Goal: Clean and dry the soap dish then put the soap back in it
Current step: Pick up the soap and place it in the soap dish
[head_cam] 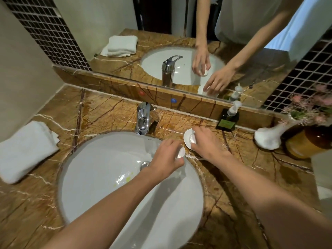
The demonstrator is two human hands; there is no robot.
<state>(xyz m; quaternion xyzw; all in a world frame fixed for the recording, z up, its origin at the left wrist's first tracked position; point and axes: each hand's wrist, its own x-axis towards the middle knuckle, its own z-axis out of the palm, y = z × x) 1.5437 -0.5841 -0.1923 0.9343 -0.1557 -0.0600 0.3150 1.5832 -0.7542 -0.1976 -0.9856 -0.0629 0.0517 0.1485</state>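
The left hand [166, 157] is pinching the white soap [181, 152] over the sink [100, 159] rim; beside it, the right hand [206, 144] is gripping the soap dish [188, 136].

Warm, even indoor light fills the view, with wet glare on the sink [107, 159] and tap [142, 121]. Wide-angle bending curves the edges, and the flowers [309, 106] at right are blurred.

Brown veined marble countertop [233, 203] — polished, wet-glossy at the basin's three o'clock edge. Glazed white ceramic sink [100, 177], smooth. Mirror-bright chrome faucet [143, 119]. Soft matt terry towel [27, 151] at nine o'clock — folded cloth.
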